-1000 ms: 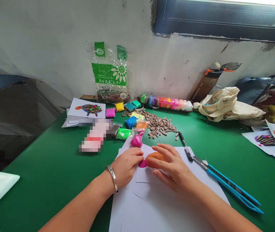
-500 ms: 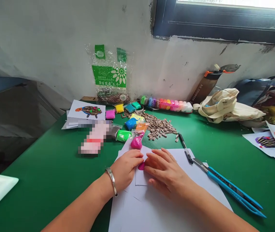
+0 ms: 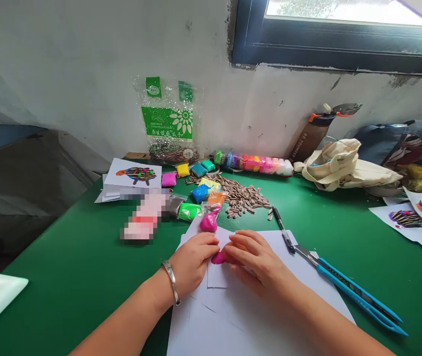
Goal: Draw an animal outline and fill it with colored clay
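Note:
A small flat piece of magenta clay [image 3: 217,258] lies on a small white sheet of paper [image 3: 215,280], between the fingertips of both hands. My left hand [image 3: 192,262], with a silver bangle at the wrist, is closed, thumb and fingers meeting at the clay's left edge. My right hand [image 3: 265,262] curls its fingers over the clay's right side. Its fingers and palm hide what lies beneath them. Larger white sheets [image 3: 214,331] are under the small one. Just beyond the hands sits a bagged lump of magenta clay [image 3: 208,221].
Sunflower seeds [image 3: 246,198] are heaped behind the papers, beside several coloured clay packets [image 3: 190,212]. A pen [image 3: 283,230] and a blue-handled cutter [image 3: 359,291] lie to the right. A seed-decorated turtle picture [image 3: 135,174] rests at back left, and a cloth bag [image 3: 335,163] at back right.
My right hand has drawn its fingers lower and closer together, so the orange clay seen under it earlier is now hidden. My left hand stays nearly in place. The view has tilted up slightly.

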The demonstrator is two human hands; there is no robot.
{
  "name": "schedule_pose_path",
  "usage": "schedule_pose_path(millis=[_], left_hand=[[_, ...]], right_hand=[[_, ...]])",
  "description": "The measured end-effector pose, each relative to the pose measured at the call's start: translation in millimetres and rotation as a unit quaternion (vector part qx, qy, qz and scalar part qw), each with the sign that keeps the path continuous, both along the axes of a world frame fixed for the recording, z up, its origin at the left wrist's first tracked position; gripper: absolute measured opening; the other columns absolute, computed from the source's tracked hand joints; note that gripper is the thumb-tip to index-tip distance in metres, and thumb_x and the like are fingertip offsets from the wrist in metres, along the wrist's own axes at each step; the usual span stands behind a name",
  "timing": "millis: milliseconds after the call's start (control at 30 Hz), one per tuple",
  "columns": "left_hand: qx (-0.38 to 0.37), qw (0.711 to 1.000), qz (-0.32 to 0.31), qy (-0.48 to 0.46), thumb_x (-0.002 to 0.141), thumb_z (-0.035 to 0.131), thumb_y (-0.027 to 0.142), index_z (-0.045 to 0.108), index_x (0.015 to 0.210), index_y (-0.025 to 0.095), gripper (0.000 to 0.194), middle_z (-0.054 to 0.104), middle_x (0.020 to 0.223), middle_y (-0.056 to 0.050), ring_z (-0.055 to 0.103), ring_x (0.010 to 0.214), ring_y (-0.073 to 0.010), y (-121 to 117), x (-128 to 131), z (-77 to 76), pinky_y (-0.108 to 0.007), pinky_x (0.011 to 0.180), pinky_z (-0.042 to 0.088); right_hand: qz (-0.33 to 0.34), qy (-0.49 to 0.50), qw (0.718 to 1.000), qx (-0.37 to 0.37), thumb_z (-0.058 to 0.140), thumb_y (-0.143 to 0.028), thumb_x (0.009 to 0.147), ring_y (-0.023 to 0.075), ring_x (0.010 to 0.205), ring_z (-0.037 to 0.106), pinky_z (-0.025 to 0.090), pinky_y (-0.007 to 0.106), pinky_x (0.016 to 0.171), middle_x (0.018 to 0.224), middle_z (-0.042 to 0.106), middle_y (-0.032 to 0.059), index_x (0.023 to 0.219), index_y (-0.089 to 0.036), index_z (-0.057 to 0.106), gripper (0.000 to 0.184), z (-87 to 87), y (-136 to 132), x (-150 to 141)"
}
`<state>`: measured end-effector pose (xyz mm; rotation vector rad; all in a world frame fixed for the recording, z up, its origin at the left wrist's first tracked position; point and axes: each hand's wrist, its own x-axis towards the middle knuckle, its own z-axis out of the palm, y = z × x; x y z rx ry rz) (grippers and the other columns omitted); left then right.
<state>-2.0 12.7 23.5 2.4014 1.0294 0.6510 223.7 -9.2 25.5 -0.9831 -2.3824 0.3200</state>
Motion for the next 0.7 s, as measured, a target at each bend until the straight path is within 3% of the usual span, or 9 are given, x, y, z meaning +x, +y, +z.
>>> schedule_pose_path(millis=[100,167,300,400,467,700], left_hand=[[-0.003,1.000,-0.003,-0.002,0.083,0.040,0.003,0.071,0.107,0.013,0.041,0.068,0.116,-0.011,0.059,0.114,-0.0212,1,0,-0.7,-0.035,0.102,0.048],[-0.005,1.000,-0.008,-0.008,0.083,0.040,0.003,0.071,0.105,0.014,0.040,0.068,0.115,-0.011,0.059,0.113,-0.0211,2,0,-0.2,-0.035,0.102,0.049],[-0.015,1.000,-0.014,-0.016,0.080,0.038,0.001,0.071,0.102,0.015,0.042,0.067,0.112,-0.009,0.060,0.111,-0.0222,3,2,-0.1,-0.036,0.100,0.050],[-0.025,1.000,-0.005,-0.017,0.079,0.038,0.000,0.070,0.102,0.016,0.043,0.066,0.113,-0.007,0.060,0.110,-0.0241,2,2,0.2,-0.037,0.100,0.049],[-0.029,0.999,-0.003,-0.019,0.080,0.040,0.002,0.071,0.097,0.017,0.039,0.066,0.110,-0.007,0.061,0.108,-0.0243,2,2,2.1,-0.037,0.098,0.050],[-0.050,0.998,-0.019,-0.031,0.088,0.043,0.009,0.071,0.079,0.019,0.030,0.069,0.094,-0.007,0.063,0.097,-0.0223,3,3,8.3,-0.035,0.090,0.052]], right_hand=[[-0.024,0.033,0.999,0.009,0.048,-0.015,0.094,0.0228,0.110,0.052,0.046,0.043,0.097,0.112,0.064,0.0087,0.111,-0.024,0.063,0.025,-8.6,6,4],[-0.049,0.060,0.996,0.039,0.047,-0.015,0.094,0.0233,0.106,0.054,0.050,0.041,0.089,0.109,0.065,0.0104,0.112,-0.022,0.063,0.024,-5.5,11,5],[-0.064,-0.002,0.997,0.033,0.048,-0.013,0.091,0.0224,0.099,0.057,0.047,0.039,0.087,0.104,0.068,0.0094,0.103,-0.020,0.067,0.024,28.5,35,-9],[-0.074,-0.094,0.993,-0.009,0.047,-0.014,0.091,0.0215,0.099,0.056,0.042,0.035,0.089,0.101,0.069,0.0077,0.098,-0.020,0.070,0.024,55.8,64,-38],[-0.087,-0.169,0.981,-0.047,0.045,-0.015,0.092,0.0207,0.098,0.056,0.039,0.033,0.089,0.100,0.069,0.0072,0.098,-0.020,0.070,0.026,62.7,83,-62],[-0.101,-0.214,0.970,-0.050,0.049,-0.020,0.089,0.0245,0.098,0.054,0.038,0.034,0.084,0.098,0.068,0.0103,0.097,-0.018,0.067,0.020,40.8,124,-133]])
